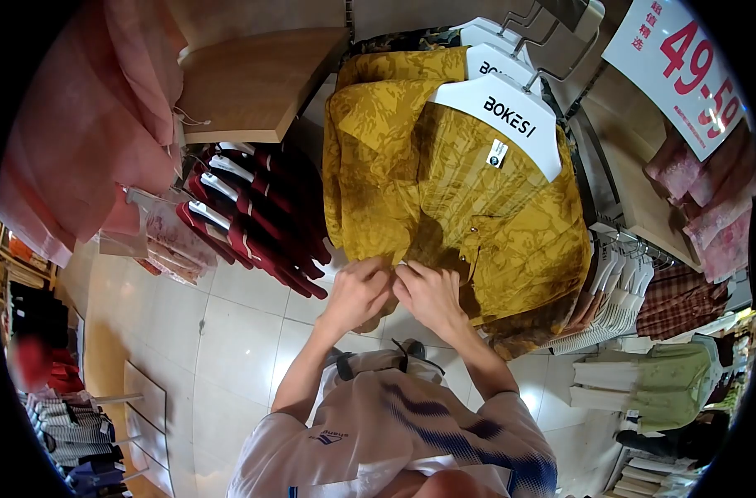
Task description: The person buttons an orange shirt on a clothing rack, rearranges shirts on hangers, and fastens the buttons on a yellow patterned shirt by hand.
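A mustard-yellow patterned jacket [378, 166] hangs unfastened on a white hanger [498, 124] marked BOKESI. Its front edges are apart, with snap buttons and a small white neck label [496, 153] showing. At the lower front edge, my left hand [359, 290] is closed, fingers pinching the yellow cloth. Close beside it, my right hand [430, 297] also grips the cloth near the hem. The two hands almost touch. My fingertips partly hide the cloth between them. Another yellow garment [403, 62] on a similar hanger is behind the jacket.
Dark red garments [261, 216] hang at left below a wooden shelf [253, 83]. Pink clothing [95, 124] hangs at far left. A price sign [685, 66] is at upper right. A green top [677, 382] and plaid shirts [681, 303] hang at right. Tiled floor [237, 349] lies below.
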Action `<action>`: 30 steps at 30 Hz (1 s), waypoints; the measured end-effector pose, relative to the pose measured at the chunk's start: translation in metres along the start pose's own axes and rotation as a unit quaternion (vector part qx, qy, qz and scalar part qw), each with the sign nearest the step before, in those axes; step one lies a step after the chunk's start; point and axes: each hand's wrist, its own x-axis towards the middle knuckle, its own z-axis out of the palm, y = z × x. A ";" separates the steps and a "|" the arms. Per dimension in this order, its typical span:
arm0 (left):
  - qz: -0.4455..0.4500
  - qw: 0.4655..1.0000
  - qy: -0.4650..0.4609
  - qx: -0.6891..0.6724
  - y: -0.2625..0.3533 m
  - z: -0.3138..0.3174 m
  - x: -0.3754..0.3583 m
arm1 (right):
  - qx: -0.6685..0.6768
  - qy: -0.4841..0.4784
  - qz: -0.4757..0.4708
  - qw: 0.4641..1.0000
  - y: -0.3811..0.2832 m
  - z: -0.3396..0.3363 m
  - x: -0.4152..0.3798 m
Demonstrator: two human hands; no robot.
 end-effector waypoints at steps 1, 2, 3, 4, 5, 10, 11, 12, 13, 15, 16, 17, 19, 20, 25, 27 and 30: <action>0.000 1.000 0.000 0.000 0.000 0.000 0.000 | 0.001 0.007 0.000 1.000 -0.001 -0.001 0.001; -0.007 1.000 0.002 -0.025 -0.001 -0.001 -0.001 | 0.001 0.007 0.000 1.000 0.001 -0.002 0.001; -0.015 0.999 0.003 -0.051 -0.002 -0.001 -0.002 | 0.045 -0.001 -0.013 0.999 0.004 -0.005 0.002; -0.014 0.999 0.003 -0.050 -0.004 -0.002 -0.004 | 0.090 -0.010 -0.026 0.996 0.006 -0.007 0.002; -0.031 0.993 -0.002 -0.118 -0.005 -0.002 -0.005 | 0.090 -0.010 -0.026 0.996 0.008 -0.008 0.003; -0.057 0.973 -0.037 -0.221 -0.008 -0.007 -0.006 | 0.218 -0.022 -0.083 0.972 0.017 -0.016 0.008; -0.056 0.973 -0.043 -0.219 -0.008 -0.008 -0.005 | 0.218 -0.022 -0.083 0.972 0.018 -0.016 0.007; -0.056 0.973 -0.050 -0.218 -0.009 -0.008 -0.005 | 0.217 -0.019 -0.084 0.972 0.019 -0.014 0.007; -0.056 0.973 -0.049 -0.217 -0.011 -0.007 -0.005 | 0.216 -0.016 -0.084 0.973 0.020 -0.014 0.007; -0.047 0.973 -0.073 -0.212 -0.014 -0.005 -0.005 | 0.191 -0.011 -0.089 0.977 0.017 -0.015 0.006; -0.047 0.973 -0.073 -0.212 -0.014 -0.006 -0.004 | 0.166 -0.006 -0.094 0.982 0.016 -0.015 0.005; -0.057 0.972 -0.082 -0.214 -0.012 -0.008 -0.004 | 0.166 -0.006 -0.093 0.982 0.015 -0.016 0.005; -0.065 0.970 -0.091 -0.216 -0.010 -0.009 -0.003 | 0.094 -0.014 -0.098 0.991 0.013 -0.018 0.005; -0.058 0.971 -0.084 -0.214 -0.009 -0.008 -0.003 | 0.094 -0.013 -0.098 0.991 0.013 -0.018 0.004; -0.052 0.978 -0.089 -0.183 -0.006 -0.007 -0.003 | 0.075 -0.004 -0.130 0.989 0.012 -0.021 0.002; -0.055 0.976 -0.051 -0.206 -0.003 -0.009 -0.001 | 0.080 0.026 -0.155 0.984 0.012 -0.020 0.002; -0.068 0.954 -0.031 -0.289 -0.006 -0.007 0.001 | 0.100 0.083 -0.194 0.972 0.009 -0.023 0.004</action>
